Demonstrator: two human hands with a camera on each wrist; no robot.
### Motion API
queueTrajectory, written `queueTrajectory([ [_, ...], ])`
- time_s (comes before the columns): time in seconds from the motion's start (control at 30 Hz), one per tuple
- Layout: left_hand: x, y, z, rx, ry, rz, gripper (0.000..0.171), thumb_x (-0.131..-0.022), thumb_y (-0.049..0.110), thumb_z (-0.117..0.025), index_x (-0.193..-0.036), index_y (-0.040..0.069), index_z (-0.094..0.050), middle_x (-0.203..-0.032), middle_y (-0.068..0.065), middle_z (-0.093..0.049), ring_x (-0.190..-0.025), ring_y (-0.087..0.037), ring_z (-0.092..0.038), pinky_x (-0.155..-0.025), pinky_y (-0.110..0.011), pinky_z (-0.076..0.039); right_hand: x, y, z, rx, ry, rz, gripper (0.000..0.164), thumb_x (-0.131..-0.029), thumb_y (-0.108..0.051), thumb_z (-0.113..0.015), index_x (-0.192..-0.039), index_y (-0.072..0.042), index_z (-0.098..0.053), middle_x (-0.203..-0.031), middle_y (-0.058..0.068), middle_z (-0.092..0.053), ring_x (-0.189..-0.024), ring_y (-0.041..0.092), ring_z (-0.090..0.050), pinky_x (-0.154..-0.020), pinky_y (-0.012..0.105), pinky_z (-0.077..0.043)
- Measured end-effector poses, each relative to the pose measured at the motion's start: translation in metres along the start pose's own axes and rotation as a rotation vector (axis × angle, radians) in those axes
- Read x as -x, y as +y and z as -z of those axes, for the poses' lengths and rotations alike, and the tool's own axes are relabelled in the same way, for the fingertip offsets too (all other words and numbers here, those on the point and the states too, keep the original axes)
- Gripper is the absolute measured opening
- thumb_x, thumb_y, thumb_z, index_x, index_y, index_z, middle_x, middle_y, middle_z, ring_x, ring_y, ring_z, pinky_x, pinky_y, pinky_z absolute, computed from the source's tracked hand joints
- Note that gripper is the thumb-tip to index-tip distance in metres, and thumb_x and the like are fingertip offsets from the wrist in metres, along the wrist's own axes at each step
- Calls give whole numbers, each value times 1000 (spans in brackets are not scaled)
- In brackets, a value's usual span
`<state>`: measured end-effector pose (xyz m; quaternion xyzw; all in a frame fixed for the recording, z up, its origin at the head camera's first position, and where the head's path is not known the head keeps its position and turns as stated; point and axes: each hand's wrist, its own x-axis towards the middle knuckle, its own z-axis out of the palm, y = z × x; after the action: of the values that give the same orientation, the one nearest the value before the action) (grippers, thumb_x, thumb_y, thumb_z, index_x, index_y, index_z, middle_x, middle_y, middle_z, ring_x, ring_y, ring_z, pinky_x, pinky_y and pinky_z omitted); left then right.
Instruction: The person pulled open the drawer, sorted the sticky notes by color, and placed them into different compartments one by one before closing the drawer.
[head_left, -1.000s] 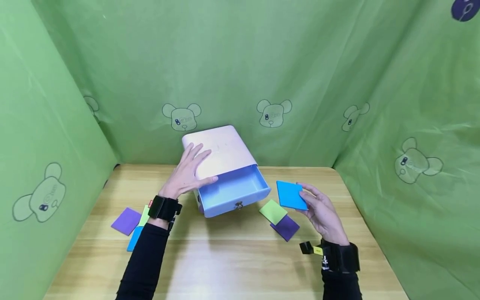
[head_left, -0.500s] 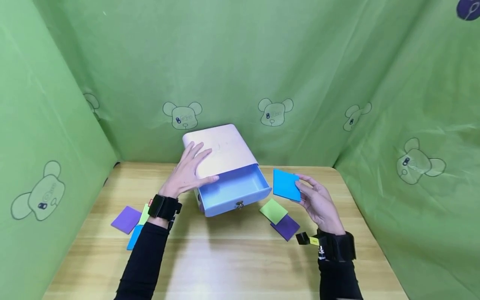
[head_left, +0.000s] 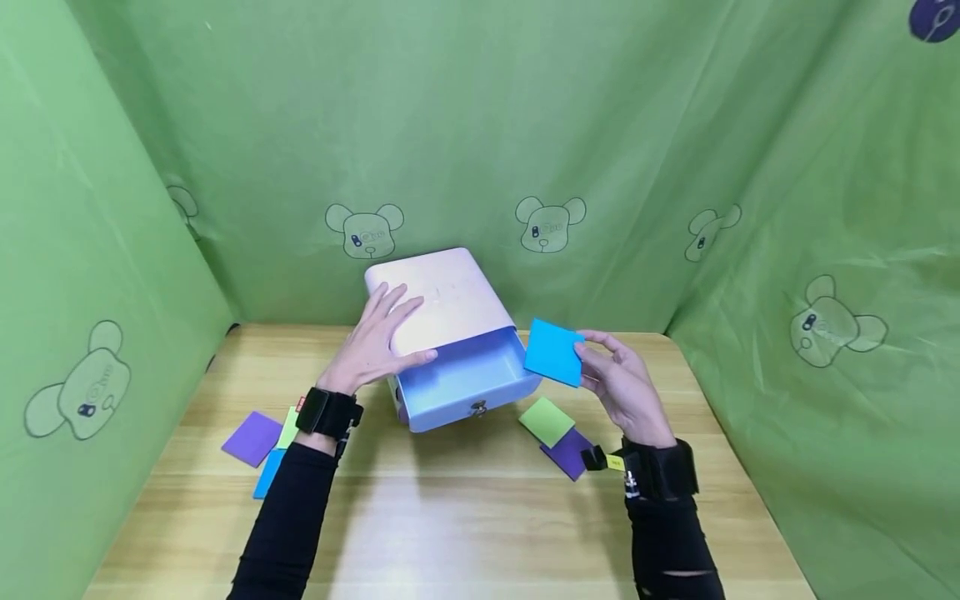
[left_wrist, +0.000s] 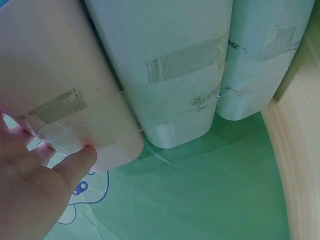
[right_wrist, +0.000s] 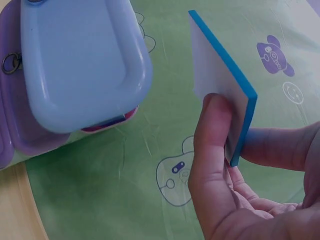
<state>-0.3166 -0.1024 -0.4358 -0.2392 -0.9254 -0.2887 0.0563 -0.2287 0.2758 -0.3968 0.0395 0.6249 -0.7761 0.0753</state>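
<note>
The right hand [head_left: 622,383] pinches a blue pad [head_left: 553,352], a thin, flat square with a whitish reverse, between thumb and fingers, beside the right end of an extended drawer [head_left: 472,375] and apart from it. The drawer is smooth, rounded, pale-blue and shallow, with a small metal ring [head_left: 477,408] on its front. The left hand [head_left: 375,346] rests, fingers spread, on the glossy, round-cornered box [head_left: 450,292]; the left wrist view shows rough grey patches [left_wrist: 187,62] on its casing. On the wood-grained table [head_left: 450,542], a light green pad [head_left: 547,422] overlaps a dark purple pad [head_left: 566,454]. Creased green cloth [head_left: 450,125], printed with bear outlines, stands behind.
</note>
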Motion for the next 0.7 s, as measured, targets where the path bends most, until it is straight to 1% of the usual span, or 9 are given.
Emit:
queueTrajectory([
  [0.23, 1, 1, 1, 9, 2, -5, 96, -80, 70, -69, -158, 28, -35, -173, -7, -15, -161, -32, 2, -122, -72, -18, -5, -6, -14, 50, 10, 5, 38, -98, -18, -68, -130, -12, -49, -92, -4, -73, -83, 10, -73, -77, 24, -62],
  [0.47, 1, 0, 1, -1, -5, 4, 96, -80, 73, -67, -159, 29, -33, -173, -5, -14, -162, -31, 3, -122, -72, -18, -10, -12, -25, 117, 15, 37, 34, -98, -18, -68, -128, -11, -52, -86, -3, -75, -80, 11, -73, -73, 25, -62],
  [0.7, 1, 2, 0, -14, -7, 1, 96, -80, 73, -67, -159, 28, -34, -173, -6, -15, -162, -32, 1, -122, -72, -18, -16, -16, -37, 195, 29, 72, 33, -97, -20, -70, -125, -11, -55, -90, -2, -75, -84, 13, -72, -76, 27, -63],
])
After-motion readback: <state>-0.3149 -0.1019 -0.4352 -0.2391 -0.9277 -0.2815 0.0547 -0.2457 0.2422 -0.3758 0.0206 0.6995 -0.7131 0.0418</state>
